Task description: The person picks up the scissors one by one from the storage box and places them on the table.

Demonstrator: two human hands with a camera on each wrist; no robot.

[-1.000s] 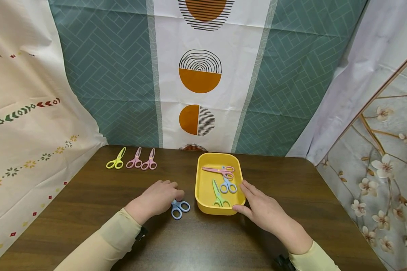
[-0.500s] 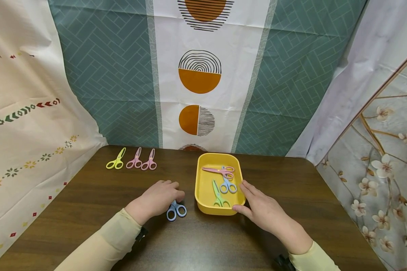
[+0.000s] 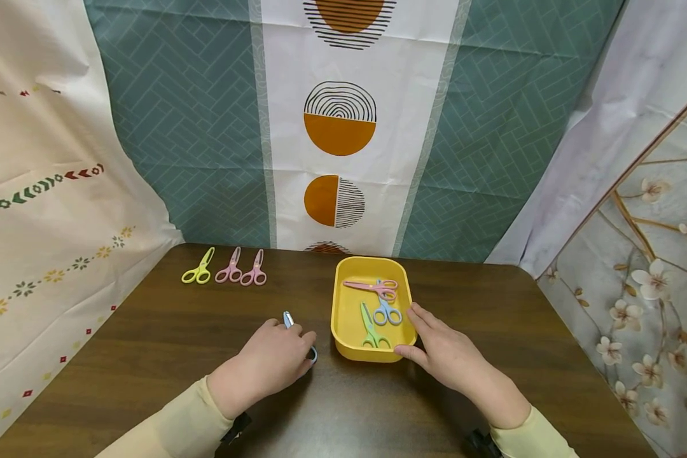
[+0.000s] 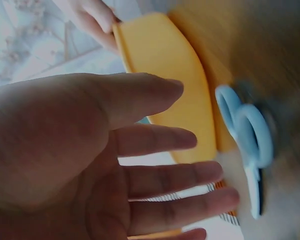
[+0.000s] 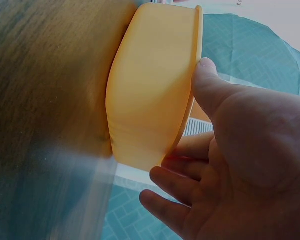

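My left hand (image 3: 276, 357) hovers over a pair of blue scissors (image 3: 288, 320) on the table, fingers extended and holding nothing. From the head view the hand covers most of these scissors; in the left wrist view the same scissors (image 4: 252, 185) lie apart from the fingertips. My right hand (image 3: 449, 356) touches the right side and near corner of a yellow bin (image 3: 343, 343). Its thumb (image 5: 206, 70) rests at the rim, other fingers loosely extended. Inside the bin lie pink scissors (image 3: 366, 287), blue scissors (image 3: 387, 312) and green scissors (image 3: 369, 324).
At the back left of the brown wooden table (image 3: 166, 356), yellow scissors (image 3: 201, 267) lie beside pink scissors (image 3: 231, 267) and a second pink pair (image 3: 256, 270). Patterned cloths (image 3: 206, 127) hang behind and at both sides.
The blue scissors under my left hand have turned, their handles swinging left and then going mostly behind the hand. The left hand has shifted slightly nearer and right. My right hand stays at the bin.
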